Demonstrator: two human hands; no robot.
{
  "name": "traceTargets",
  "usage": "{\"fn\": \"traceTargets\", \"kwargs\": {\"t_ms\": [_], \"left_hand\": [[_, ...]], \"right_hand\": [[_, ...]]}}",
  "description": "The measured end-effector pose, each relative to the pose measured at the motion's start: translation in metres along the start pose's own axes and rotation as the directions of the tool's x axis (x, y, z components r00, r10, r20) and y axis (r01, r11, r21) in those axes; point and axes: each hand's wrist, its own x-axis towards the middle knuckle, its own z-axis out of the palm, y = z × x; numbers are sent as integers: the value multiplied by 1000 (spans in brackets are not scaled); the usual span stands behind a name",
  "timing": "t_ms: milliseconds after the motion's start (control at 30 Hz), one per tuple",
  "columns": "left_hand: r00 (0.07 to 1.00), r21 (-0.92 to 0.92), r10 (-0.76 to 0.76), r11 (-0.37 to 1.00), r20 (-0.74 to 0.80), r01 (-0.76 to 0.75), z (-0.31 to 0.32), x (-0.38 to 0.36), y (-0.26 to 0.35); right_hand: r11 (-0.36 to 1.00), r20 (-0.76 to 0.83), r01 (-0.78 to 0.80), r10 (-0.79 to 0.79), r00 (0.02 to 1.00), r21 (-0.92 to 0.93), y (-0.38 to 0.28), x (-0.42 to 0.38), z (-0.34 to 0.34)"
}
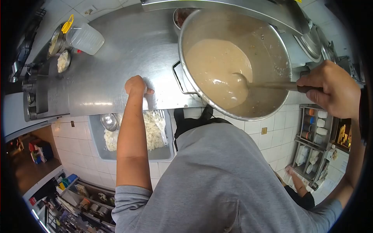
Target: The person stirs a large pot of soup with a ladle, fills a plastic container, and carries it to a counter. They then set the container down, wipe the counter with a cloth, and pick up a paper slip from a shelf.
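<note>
My right hand (328, 91) is wrapped round the handle of a long ladle (272, 86). The ladle's bowl end dips into a thick beige liquid (217, 58) inside a big steel pot (272, 48). On the steel counter (116, 46), left of the pot, rests my left hand (136, 85), fingers curled and thumb pointing right. A pale patch shows below it near the counter edge, but what these fingers hold, if anything, is hidden. Under my left forearm, a grey tub (95, 136) contains white rice-like grains (155, 134), a metal bowl (109, 121) and a white slotted utensil (161, 127).
A clear plastic jug (86, 38) with a yellow top and a small bowl of white food (63, 61) sit at the counter's left. A steel shelf edge (233, 8) crosses above the pot. Another person's arm (298, 182) shows at lower right, near racks (311, 143).
</note>
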Motion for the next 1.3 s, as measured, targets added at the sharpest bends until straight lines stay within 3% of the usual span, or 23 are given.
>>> {"fn": "traceTargets", "kwargs": {"t_ms": [33, 100, 167, 333, 400, 433, 500, 567, 633, 700, 900, 1100, 1300], "left_hand": [[1000, -18, 0, 1000, 27, 0, 0, 3, -1], [1000, -25, 6, 1000, 20, -5, 1, 5, -2], [1000, -22, 13, 1000, 12, -13, 1, 5, -3], [999, 22, 30, 999, -15, -29, 1, -1, -1], [998, 41, 49, 998, -37, -48, 6, 0, -2], [997, 50, 63, 997, -55, -60, 8, 2, -3], [996, 46, 71, 997, -46, -69, 10, 3, -5], [996, 39, 79, 996, -38, -77, 10, 3, -7], [994, 71, 87, 994, -69, -82, 7, -5, -4], [994, 76, 82, 994, -70, -77, 6, -7, -3], [996, 54, 83, 995, -29, -82, 6, 1, -4], [998, 85, 69, 994, -8, -68, -2, -2, 1], [998, 64, 62, 996, 4, -62, -4, 0, 1]], "right_hand": [[993, -28, -22, 25, 999, 114, 6, -3, 2], [986, 1, -103, 104, 995, 133, 4, -9, 2], [874, 145, -337, 305, 941, 349, -4, -14, 4], [755, -32, -265, 353, 935, 600, 3, -32, 53], [539, 117, -429, 518, 848, 725, -15, -29, 50], [533, 116, -426, 518, 847, 731, -19, -29, 54], [372, 173, -392, 502, 847, 841, -24, -28, 64], [351, 159, -354, 479, 863, 867, -26, -25, 76], [176, 182, -294, 469, 864, 940, -29, -18, 89], [149, 189, -279, 442, 877, 949, -29, -11, 100], [-108, 178, -144, 471, 864, 984, -24, -1, 125], [33, 62, -90, 491, 869, 995, -12, 9, 149], [-2, 13, -14, 532, 847, 1000, -3, 15, 153]]}}
